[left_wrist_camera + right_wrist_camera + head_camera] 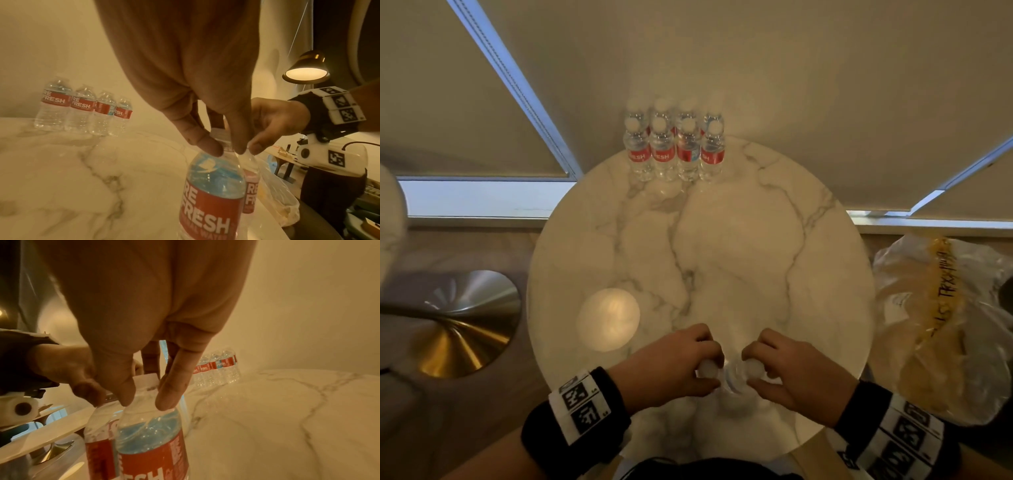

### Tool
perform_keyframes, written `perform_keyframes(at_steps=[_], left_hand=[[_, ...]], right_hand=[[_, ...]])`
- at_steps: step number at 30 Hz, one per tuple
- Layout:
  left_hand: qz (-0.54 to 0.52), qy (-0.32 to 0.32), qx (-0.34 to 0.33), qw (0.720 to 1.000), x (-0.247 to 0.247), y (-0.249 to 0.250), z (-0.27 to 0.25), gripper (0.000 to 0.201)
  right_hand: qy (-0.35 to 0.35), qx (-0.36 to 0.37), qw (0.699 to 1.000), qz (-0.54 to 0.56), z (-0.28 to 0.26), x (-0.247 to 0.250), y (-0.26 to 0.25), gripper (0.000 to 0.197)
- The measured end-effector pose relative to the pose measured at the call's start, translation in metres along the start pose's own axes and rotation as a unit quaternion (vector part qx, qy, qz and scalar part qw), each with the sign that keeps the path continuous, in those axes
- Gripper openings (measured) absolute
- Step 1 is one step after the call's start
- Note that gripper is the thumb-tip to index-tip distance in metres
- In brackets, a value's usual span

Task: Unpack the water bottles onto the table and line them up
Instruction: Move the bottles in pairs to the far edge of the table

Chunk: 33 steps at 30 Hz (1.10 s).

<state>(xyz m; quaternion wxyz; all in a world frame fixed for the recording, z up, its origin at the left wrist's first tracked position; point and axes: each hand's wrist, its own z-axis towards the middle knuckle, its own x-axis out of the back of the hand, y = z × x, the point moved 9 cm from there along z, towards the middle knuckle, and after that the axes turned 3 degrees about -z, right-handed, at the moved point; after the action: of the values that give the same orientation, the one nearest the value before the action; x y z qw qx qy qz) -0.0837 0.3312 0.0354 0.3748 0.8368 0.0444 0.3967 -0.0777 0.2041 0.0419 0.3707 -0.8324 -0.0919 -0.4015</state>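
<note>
On the round white marble bench point(756, 240), eight clear red-labelled water bottles point(674, 150) stand upper centre. At the bottom edge, left hand point(671, 366) and right hand point(791, 370) each pinch a bottle's neck; these narrow grips could tip them.

It looks like a home living room: a round marble table point(756, 240), drawn window blinds point(465, 102), and a lit lamp point(306, 71).
</note>
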Motion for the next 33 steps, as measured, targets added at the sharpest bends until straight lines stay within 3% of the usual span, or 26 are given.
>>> perform_keyframes(at_steps=[6,12,16,24,30,33], left_hand=[[-0.008,0.056,0.007,0.998,0.056,-0.015,0.039,0.032],[-0.005,0.154,-0.013,0.988,0.131,-0.034,0.106,0.029],[-0.004,0.182,-0.014,0.983,0.171,-0.048,0.150,0.030],[0.022,0.217,-0.020,0.976,0.216,-0.069,0.197,0.030],[0.027,0.214,-0.030,0.976,0.230,-0.071,0.214,0.032],[0.038,0.208,-0.023,0.977,0.236,-0.067,0.225,0.033]], right_hand=[[0.108,-0.063,0.992,-0.030,0.056,0.097,0.051,0.028],[0.212,-0.125,0.964,-0.104,0.173,0.242,0.119,0.037],[0.222,-0.154,0.957,-0.110,0.255,0.301,0.151,0.041],[0.222,-0.167,0.954,-0.112,0.337,0.320,0.184,0.045],[0.236,-0.172,0.953,-0.083,0.339,0.319,0.195,0.045],[0.233,-0.181,0.954,-0.054,0.319,0.317,0.191,0.061]])
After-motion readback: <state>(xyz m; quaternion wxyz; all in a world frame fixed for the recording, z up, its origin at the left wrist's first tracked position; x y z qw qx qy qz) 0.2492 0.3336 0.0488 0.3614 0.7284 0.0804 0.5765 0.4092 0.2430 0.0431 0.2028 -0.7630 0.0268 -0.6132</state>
